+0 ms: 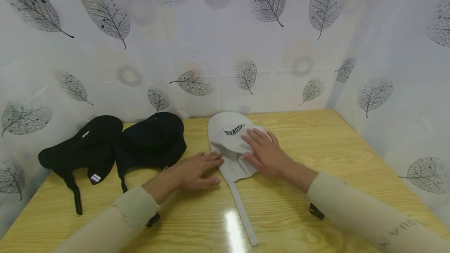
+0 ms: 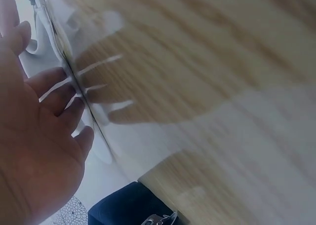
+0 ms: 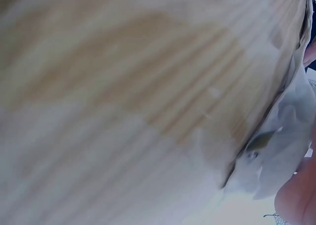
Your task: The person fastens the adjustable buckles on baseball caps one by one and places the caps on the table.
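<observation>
reaching over one table (image 1: 288, 221), two sleeves (image 1: 344, 202) slant in, the right one lettered. midway, the left hand (image 1: 197, 171), fingers straight, touches the left edge of one white hat (image 1: 230, 145); the right hand (image 1: 268, 154), fingers spread, rests on it beside printed "colorado". leftward lie two black hats (image 1: 151, 139), one with an unreadable white label (image 1: 95, 177).

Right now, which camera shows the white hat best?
The head view: the white hat shows nearly whole, with lettering and strap. Both wrist views catch only part of it, near one side.
</observation>
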